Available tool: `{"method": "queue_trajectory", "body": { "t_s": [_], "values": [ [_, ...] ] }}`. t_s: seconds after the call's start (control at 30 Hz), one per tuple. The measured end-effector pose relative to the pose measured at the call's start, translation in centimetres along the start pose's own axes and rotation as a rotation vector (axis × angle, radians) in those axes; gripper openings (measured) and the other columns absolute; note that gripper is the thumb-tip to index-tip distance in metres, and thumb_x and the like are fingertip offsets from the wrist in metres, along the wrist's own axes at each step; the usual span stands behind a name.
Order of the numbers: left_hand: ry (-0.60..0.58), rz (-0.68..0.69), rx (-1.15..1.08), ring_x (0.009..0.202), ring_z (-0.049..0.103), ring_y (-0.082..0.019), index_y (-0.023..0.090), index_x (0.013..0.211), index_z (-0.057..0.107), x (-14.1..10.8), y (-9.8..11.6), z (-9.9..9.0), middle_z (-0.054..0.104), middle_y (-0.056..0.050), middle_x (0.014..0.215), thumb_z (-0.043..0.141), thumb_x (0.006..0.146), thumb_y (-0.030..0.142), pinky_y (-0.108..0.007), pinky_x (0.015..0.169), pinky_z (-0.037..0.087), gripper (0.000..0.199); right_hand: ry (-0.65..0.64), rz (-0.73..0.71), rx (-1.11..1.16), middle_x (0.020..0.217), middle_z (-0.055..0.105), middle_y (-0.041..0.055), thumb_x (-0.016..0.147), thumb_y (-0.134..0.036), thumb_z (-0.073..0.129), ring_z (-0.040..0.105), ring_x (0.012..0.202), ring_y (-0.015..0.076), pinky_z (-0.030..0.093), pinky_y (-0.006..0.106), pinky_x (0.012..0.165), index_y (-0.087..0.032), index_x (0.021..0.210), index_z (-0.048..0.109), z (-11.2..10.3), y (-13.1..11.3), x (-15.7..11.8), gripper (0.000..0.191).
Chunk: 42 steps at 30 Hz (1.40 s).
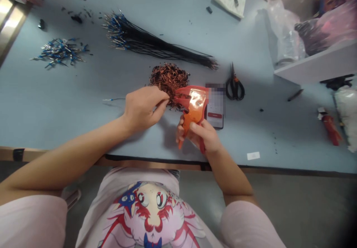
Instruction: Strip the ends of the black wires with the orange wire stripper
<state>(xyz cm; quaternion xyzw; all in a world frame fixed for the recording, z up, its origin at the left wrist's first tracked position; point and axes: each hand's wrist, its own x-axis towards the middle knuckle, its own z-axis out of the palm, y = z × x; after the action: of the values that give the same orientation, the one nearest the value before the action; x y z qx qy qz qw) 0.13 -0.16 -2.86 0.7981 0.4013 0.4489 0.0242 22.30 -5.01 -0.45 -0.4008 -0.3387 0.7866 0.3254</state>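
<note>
- Right hand (199, 136) clenched around an orange wire stripper (192, 108), its jaws pointing to 9 o'clock.
- Left hand (142, 108) at the stripper's 9 o'clock, fingers pinched at the jaws on something too thin to make out.
- Copper wire scraps (169, 79) at 12 o'clock, just behind.

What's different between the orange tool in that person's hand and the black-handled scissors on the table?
The orange wire stripper is held in the right hand, while the scissors lie untouched on the table. The stripper is chunky and glossy; the scissors are slim, with black loop handles and closed blades. Both are handled hand tools.
</note>
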Motion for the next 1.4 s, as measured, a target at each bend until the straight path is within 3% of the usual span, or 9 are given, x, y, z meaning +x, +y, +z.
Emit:
{"method": "queue_trajectory", "body": {
  "t_s": [0.2, 0.47, 0.57, 0.7, 0.83, 0.93, 1.1, 1.23, 1.4],
  "values": [
    [0.008, -0.074, -0.013, 0.066, 0.063, -0.017, 0.023, 0.084, 0.066, 0.0, -0.3, 0.2, 0.068, 0.000, 0.071, 0.059, 0.090, 0.019, -0.033, 0.063, 0.043, 0.009, 0.121, -0.059, 0.010, 0.084, 0.064, 0.0019, 0.072, -0.046, 0.086, 0.064, 0.070, 0.0171, 0.062, 0.039, 0.070, -0.020, 0.101, 0.064, -0.3, -0.8, 0.0, 0.044],
    [-0.066, 0.039, 0.087, 0.067, 0.062, -0.017, 0.024, 0.081, 0.068, -0.4, 0.4, 0.3, 0.069, -0.001, 0.071, 0.059, 0.092, 0.024, -0.033, 0.060, 0.041, 0.014, 0.347, -0.371, -0.460, 0.088, 0.064, 0.0028, 0.082, -0.030, 0.077, 0.061, 0.078, 0.0187, 0.057, 0.038, 0.074, -0.023, 0.094, 0.064, -0.2, 0.0, -0.1, 0.019],
    [-0.056, -0.012, 0.062, 0.070, 0.064, -0.017, 0.024, 0.084, 0.068, -0.3, 0.1, 0.3, 0.071, -0.001, 0.074, 0.058, 0.092, 0.024, -0.032, 0.061, 0.043, 0.013, 0.242, -0.293, -0.325, 0.090, 0.066, 0.0029, 0.081, -0.032, 0.079, 0.062, 0.076, 0.0182, 0.058, 0.037, 0.071, -0.022, 0.100, 0.065, -0.5, -0.2, -0.5, 0.026],
    [0.001, -0.102, 0.053, 0.062, 0.059, -0.014, 0.024, 0.086, 0.067, -0.1, -1.2, 0.3, 0.068, 0.002, 0.072, 0.063, 0.091, 0.023, -0.033, 0.057, 0.041, 0.007, -0.007, 0.037, -0.034, 0.096, 0.072, 0.0074, 0.077, -0.037, 0.082, 0.071, 0.078, 0.0208, 0.060, 0.037, 0.070, -0.017, 0.106, 0.063, -0.9, -0.8, -0.8, 0.039],
    [0.067, -0.155, 0.095, 0.065, 0.055, -0.012, 0.023, 0.085, 0.065, 0.1, -2.7, 0.4, 0.064, 0.003, 0.072, 0.066, 0.091, 0.019, -0.033, 0.057, 0.039, 0.007, -0.166, 0.264, -0.019, 0.113, 0.074, 0.0159, 0.077, -0.035, 0.081, 0.076, 0.091, 0.0262, 0.061, 0.037, 0.074, -0.014, 0.113, 0.061, -0.6, -0.5, -0.6, 0.046],
    [0.108, -0.122, 0.102, 0.066, 0.052, -0.010, 0.022, 0.086, 0.064, 0.0, -3.3, 0.6, 0.060, 0.004, 0.072, 0.066, 0.094, 0.022, -0.033, 0.058, 0.037, 0.008, -0.125, 0.216, -0.144, 0.127, 0.068, 0.0162, 0.076, -0.034, 0.082, 0.074, 0.103, 0.0286, 0.061, 0.035, 0.073, -0.017, 0.124, 0.059, -0.3, 0.1, -0.3, 0.056],
    [0.045, -0.140, 0.036, 0.071, 0.056, -0.012, 0.022, 0.089, 0.064, -0.2, -2.8, 0.6, 0.061, 0.002, 0.075, 0.061, 0.097, 0.023, -0.034, 0.061, 0.040, 0.009, 0.076, -0.102, -0.251, 0.136, 0.062, 0.0109, 0.073, -0.033, 0.085, 0.067, 0.113, 0.0289, 0.061, 0.038, 0.081, -0.025, 0.121, 0.062, -0.9, -0.2, -0.3, 0.054],
    [0.063, -0.168, 0.033, 0.069, 0.061, -0.015, 0.025, 0.087, 0.066, 0.1, -1.9, 0.2, 0.066, 0.002, 0.074, 0.063, 0.089, 0.017, -0.035, 0.058, 0.041, 0.008, 0.052, -0.090, -0.149, 0.112, 0.068, 0.0064, 0.069, -0.028, 0.081, 0.068, 0.096, 0.0242, 0.059, 0.043, 0.088, -0.025, 0.115, 0.066, -1.7, -0.9, -0.5, 0.048],
    [0.082, -0.122, 0.049, 0.067, 0.061, -0.017, 0.024, 0.088, 0.067, 0.4, -1.5, 0.1, 0.067, 0.000, 0.074, 0.060, 0.089, 0.016, -0.036, 0.061, 0.044, 0.011, -0.072, 0.006, -0.169, 0.118, 0.068, 0.0065, 0.062, -0.013, 0.071, 0.066, 0.096, 0.0231, 0.057, 0.041, 0.087, -0.024, 0.124, 0.064, -1.6, -0.8, -0.8, 0.063]
  ]
}}
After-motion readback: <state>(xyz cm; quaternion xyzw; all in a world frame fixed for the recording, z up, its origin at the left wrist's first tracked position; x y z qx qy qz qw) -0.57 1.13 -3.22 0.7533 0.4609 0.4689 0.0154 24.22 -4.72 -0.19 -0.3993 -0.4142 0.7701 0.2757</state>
